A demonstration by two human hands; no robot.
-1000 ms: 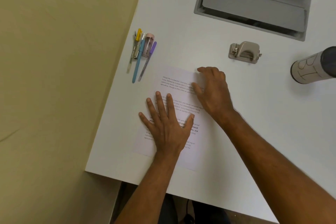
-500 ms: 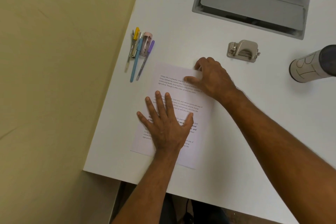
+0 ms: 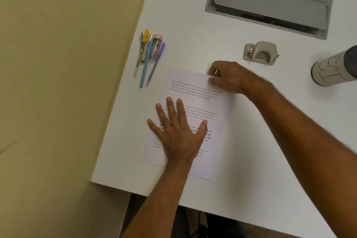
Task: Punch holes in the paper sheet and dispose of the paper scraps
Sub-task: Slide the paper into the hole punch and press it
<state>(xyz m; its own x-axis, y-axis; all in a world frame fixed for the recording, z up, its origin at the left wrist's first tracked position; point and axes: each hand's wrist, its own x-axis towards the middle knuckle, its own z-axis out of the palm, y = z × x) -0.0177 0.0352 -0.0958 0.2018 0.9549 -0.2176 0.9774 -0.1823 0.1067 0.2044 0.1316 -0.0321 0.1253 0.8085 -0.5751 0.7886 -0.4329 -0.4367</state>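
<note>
A printed paper sheet [image 3: 195, 91] lies flat on the white table [image 3: 251, 160]. My left hand [image 3: 178, 131] presses flat on the sheet's lower half, fingers spread. At the sheet's top right corner, my right hand [image 3: 229, 76] pinches the edge between thumb and fingers. A beige hole punch [image 3: 260, 53] stands on the table just beyond my right hand, apart from it.
Several pens and a small pink item [image 3: 149, 54] lie in a bunch near the table's left edge. A grey recessed cable tray [image 3: 270, 4] is set into the far side. A cylindrical container [image 3: 334, 67] with black markings lies at the right edge.
My right hand has slid up the sheet from its middle to the top right corner and closed on the edge. The left hand has stayed pressed on the paper.
</note>
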